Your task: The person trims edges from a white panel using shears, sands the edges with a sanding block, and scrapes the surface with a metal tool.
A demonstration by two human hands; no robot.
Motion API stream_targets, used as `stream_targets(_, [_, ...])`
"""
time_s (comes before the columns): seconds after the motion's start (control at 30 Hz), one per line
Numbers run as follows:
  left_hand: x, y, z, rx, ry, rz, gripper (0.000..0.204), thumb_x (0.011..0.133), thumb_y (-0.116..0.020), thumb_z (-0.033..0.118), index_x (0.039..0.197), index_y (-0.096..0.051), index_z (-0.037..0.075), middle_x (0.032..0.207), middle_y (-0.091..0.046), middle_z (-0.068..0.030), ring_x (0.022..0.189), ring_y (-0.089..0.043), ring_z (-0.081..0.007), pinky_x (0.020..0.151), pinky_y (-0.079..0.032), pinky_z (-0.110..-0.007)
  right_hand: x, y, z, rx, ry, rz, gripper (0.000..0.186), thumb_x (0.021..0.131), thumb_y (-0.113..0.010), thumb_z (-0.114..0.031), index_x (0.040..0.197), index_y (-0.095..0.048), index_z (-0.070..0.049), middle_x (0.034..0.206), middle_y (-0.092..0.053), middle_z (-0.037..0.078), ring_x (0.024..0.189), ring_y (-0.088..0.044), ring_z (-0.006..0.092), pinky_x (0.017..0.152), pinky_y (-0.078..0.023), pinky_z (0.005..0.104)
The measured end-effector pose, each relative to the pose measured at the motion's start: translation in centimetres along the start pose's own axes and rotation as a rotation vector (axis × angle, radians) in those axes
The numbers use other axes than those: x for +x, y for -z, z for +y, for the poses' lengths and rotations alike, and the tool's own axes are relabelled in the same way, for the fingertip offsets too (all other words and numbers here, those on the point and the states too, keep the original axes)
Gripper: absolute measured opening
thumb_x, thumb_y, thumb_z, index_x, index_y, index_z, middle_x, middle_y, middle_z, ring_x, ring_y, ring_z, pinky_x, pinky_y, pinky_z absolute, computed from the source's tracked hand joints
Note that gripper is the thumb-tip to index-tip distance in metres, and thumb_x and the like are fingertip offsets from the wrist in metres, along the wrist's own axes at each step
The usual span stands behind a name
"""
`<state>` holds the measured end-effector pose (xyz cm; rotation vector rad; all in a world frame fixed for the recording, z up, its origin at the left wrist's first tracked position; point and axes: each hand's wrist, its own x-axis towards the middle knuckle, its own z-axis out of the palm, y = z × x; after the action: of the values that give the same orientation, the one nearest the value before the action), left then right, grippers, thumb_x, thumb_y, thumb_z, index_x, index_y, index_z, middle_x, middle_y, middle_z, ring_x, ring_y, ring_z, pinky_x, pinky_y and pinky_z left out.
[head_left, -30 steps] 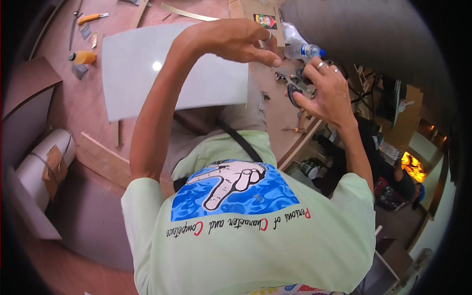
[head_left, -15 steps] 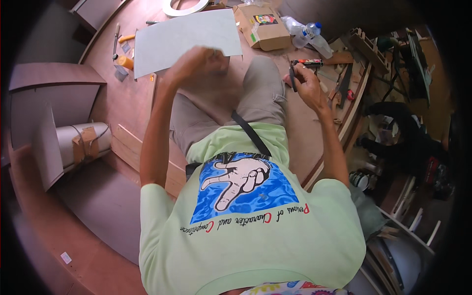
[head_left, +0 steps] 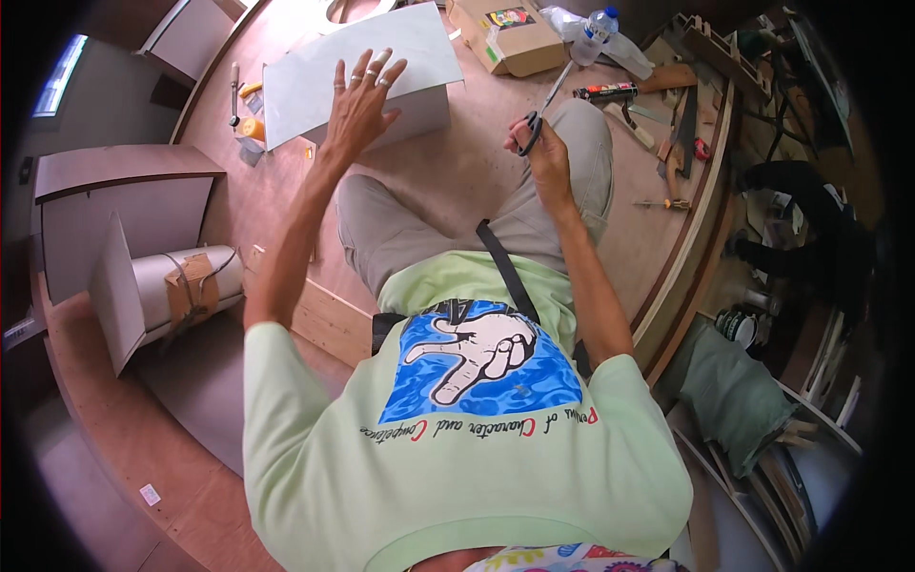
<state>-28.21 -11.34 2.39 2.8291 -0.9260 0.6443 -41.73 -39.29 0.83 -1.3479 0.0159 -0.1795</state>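
My left hand [head_left: 364, 103] is open, fingers spread, with rings on them. It is over the near part of a white box-like piece [head_left: 334, 52] with a flat top panel and a pale front side; whether the palm touches it I cannot tell. My right hand [head_left: 545, 162] is closed around the black handles of a pair of scissors [head_left: 531, 133]. The blades point away from me, toward the far side, and hang in the air above my right knee.
A cardboard box [head_left: 515, 52] and a plastic water bottle [head_left: 596, 36] stand at the back. At right lie a dark tube [head_left: 606, 91], a handsaw [head_left: 683, 129] and a screwdriver [head_left: 667, 204]. An orange-capped bottle [head_left: 252, 129] is at left, near a rope-tied white roll [head_left: 195, 281].
My left hand has opened out from a blurred, bent pose over the white piece. The right hand has moved left, and its scissors now point away. The whole view has shifted slightly.
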Motion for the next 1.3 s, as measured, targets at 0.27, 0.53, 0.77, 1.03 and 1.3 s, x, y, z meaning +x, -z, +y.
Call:
stream_targets(0.27, [2.7, -2.1, -4.4, -0.063, 0.014, -0.188, 0.082, 0.078, -0.056, -0.008, 0.152, -0.045, 0.025, 0.157, -0.045, -0.0065, 0.146, -0.039, -0.0323, 0.119, -0.033, -0.059, 1.1, -1.1, 1.3, -0.05, -0.041, 0.035, 0.019, 0.1, -0.068, -0.024, 0.096, -0.063, -0.006, 0.087, -0.06, -0.001, 0.079, -0.061, 0.0087, 0.075, -0.05, 0.0252])
stream_targets(0.53, [10.4, -4.0, -11.3, -0.227, 0.029, -0.309, 0.085, 0.071, -0.054, -0.012, 0.15, -0.048, 0.021, 0.147, -0.054, -0.0116, 0.135, -0.05, -0.0308, 0.112, -0.043, -0.05, 9.7, -6.7, 10.2, -0.155, 0.032, 0.108, 0.013, 0.097, -0.068, -0.015, 0.095, -0.063, -0.003, 0.094, -0.061, 0.002, 0.075, -0.06, 0.0077, 0.068, -0.048, 0.0255])
stream_targets(0.77, [15.2, -8.7, -17.3, -0.306, -0.095, -0.308, 0.084, 0.066, -0.048, -0.012, 0.147, -0.05, 0.01, 0.141, -0.058, -0.0182, 0.129, -0.056, -0.0334, 0.112, -0.044, -0.04, 17.2, -10.3, 15.8, -0.581, 0.243, 0.287, 0.015, 0.091, -0.067, -0.012, 0.09, -0.057, -0.002, 0.09, -0.056, 0.008, 0.077, -0.056, 0.0205, 0.071, -0.045, 0.0364])
stream_targets(1.03, [17.8, -11.2, -19.4, -0.403, -0.057, -0.416, 0.079, 0.07, -0.049, -0.009, 0.145, -0.053, 0.013, 0.129, -0.064, -0.0209, 0.118, -0.064, -0.0339, 0.103, -0.052, -0.039, 22.6, -10.7, 18.8, -0.955, 0.434, 0.404, 0.041, 0.084, -0.079, -0.03, 0.099, -0.054, -0.001, 0.095, -0.057, 0.012, 0.089, -0.057, 0.0298, 0.078, -0.042, 0.0451])
stream_targets(1.3, [18.7, -16.2, -22.2, 0.037, -0.465, -0.367, 0.04, 0.079, -0.059, 0.006, 0.118, -0.065, 0.0, 0.104, -0.069, -0.0208, 0.099, -0.067, -0.0317, 0.086, -0.053, -0.044, 28.5, -11.7, 20.3, -1.063, 0.482, 0.482, 0.045, 0.084, -0.077, -0.038, 0.1, -0.052, -0.004, 0.097, -0.056, 0.013, 0.097, -0.055, 0.0328, 0.082, -0.036, 0.0477])
